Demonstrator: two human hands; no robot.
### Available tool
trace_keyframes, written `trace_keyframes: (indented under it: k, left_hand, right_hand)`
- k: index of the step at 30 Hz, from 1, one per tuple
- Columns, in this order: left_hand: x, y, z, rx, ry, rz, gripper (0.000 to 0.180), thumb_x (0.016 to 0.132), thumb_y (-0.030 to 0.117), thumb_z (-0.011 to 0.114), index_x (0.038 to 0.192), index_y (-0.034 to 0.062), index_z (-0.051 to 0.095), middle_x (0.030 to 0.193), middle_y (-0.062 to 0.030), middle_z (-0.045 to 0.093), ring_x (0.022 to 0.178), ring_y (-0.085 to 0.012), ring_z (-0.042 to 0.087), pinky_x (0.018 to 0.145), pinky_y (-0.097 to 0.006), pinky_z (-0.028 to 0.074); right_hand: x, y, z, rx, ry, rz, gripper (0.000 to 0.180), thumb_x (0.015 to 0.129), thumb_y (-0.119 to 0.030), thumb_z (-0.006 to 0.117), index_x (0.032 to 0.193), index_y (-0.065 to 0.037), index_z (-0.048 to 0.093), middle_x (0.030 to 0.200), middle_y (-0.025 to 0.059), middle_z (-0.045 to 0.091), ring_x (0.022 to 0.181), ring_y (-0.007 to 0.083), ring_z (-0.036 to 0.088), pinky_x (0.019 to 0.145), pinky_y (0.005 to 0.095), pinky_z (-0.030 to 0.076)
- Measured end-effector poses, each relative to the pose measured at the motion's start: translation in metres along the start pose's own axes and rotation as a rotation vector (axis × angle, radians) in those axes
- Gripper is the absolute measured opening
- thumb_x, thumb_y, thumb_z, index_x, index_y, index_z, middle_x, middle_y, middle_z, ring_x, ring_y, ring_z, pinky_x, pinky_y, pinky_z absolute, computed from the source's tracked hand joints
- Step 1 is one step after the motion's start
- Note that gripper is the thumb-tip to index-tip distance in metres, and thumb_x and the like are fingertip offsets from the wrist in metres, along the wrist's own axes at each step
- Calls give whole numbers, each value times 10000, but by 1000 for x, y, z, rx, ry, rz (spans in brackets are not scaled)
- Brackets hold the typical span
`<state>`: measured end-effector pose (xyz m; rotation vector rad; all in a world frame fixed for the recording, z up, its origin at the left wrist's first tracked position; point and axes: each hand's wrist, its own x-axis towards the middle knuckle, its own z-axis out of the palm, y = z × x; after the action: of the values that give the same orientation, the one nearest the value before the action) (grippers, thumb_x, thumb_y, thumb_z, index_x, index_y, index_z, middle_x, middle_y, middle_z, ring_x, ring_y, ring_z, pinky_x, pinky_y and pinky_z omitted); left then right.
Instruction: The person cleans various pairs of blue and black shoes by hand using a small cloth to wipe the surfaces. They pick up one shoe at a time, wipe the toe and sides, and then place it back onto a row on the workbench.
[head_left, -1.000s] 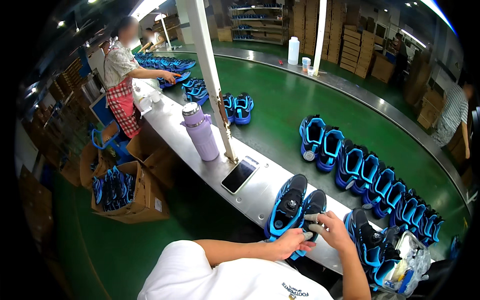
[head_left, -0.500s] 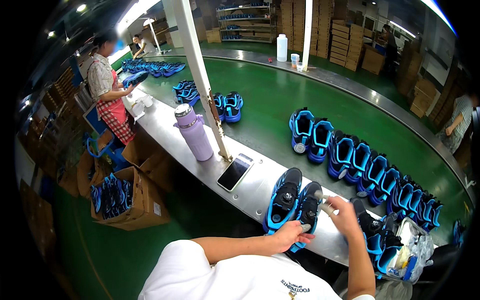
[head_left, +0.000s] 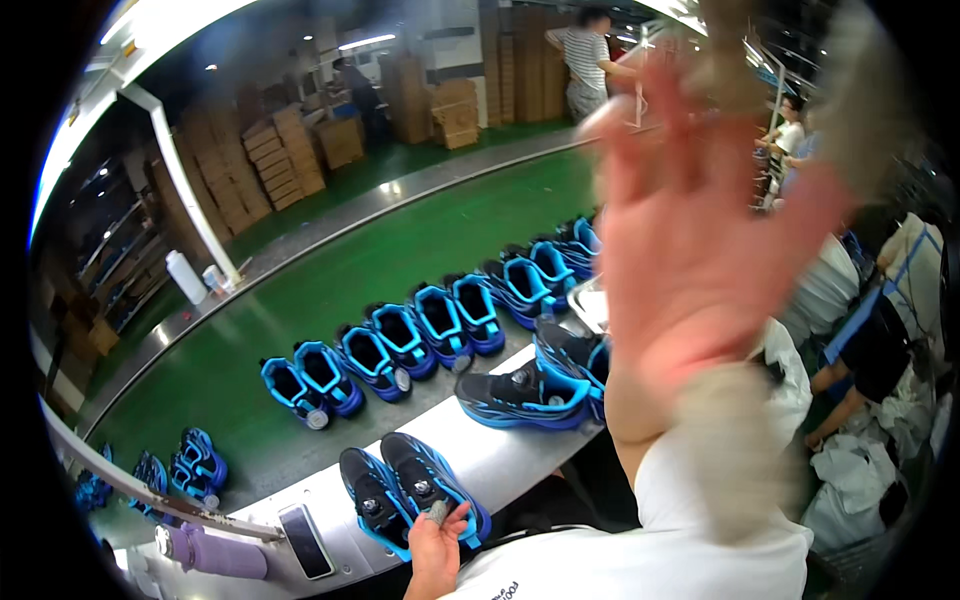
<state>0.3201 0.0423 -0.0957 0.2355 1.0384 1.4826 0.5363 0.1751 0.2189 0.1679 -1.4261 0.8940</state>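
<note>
A pair of black and blue shoes (head_left: pixel 405 490) lies on the metal ledge (head_left: pixel 500 455) right in front of me. My left hand (head_left: pixel 436 545) reaches up from the lower edge, its fingers curled over the near end of the right shoe of that pair. A small grey bit shows at its fingertips. My right hand (head_left: pixel 690 230) is raised close to the camera, blurred, with fingers spread and nothing in it. It hides much of the right side of the view.
More black and blue shoes (head_left: pixel 525 395) lie farther right on the ledge. A row of blue shoes (head_left: pixel 400 340) rides the green conveyor belt (head_left: pixel 400 250). A phone (head_left: pixel 305 540) and a purple bottle (head_left: pixel 215 552) lie at lower left. Other people work at the right; cardboard boxes (head_left: pixel 290 150) are stacked behind.
My head has turned right, so the view has swung. My right hand has left the shoe and risen in front of the camera. My left hand stays on the pair.
</note>
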Motion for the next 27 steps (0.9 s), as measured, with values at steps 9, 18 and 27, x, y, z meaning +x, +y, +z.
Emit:
trace_keyframes:
  k: [9, 18, 27]
  left_hand:
    - [-13, 10, 3, 37, -39, -48, 202, 920, 123, 595, 1050, -31, 598, 964, -116, 655, 871, -257, 662, 621, -266, 511]
    - [4, 10, -8, 35, -31, -88, 187, 946, 113, 571, 1054, -39, 564, 1004, -129, 640, 953, -321, 681, 601, -281, 562]
    - [-4, 10, 4, 27, 5, -81, 161, 958, 93, 538, 1054, -33, 565, 1026, -129, 629, 973, -310, 678, 610, -273, 570]
  right_hand:
    - [-3, -54, -25, -137, 226, -134, 430, 821, -224, 760, 1157, -33, 571, 1030, 63, 581, 910, 164, 556, 824, 308, 458]
    - [-26, -54, -29, -197, 312, -74, 409, 848, -193, 722, 1199, -38, 580, 1060, 75, 615, 927, 168, 591, 828, 321, 479]
    - [-182, 157, -10, -503, -211, 733, 321, 877, -195, 668, 1169, -61, 648, 1083, 89, 654, 903, 206, 631, 798, 339, 505]
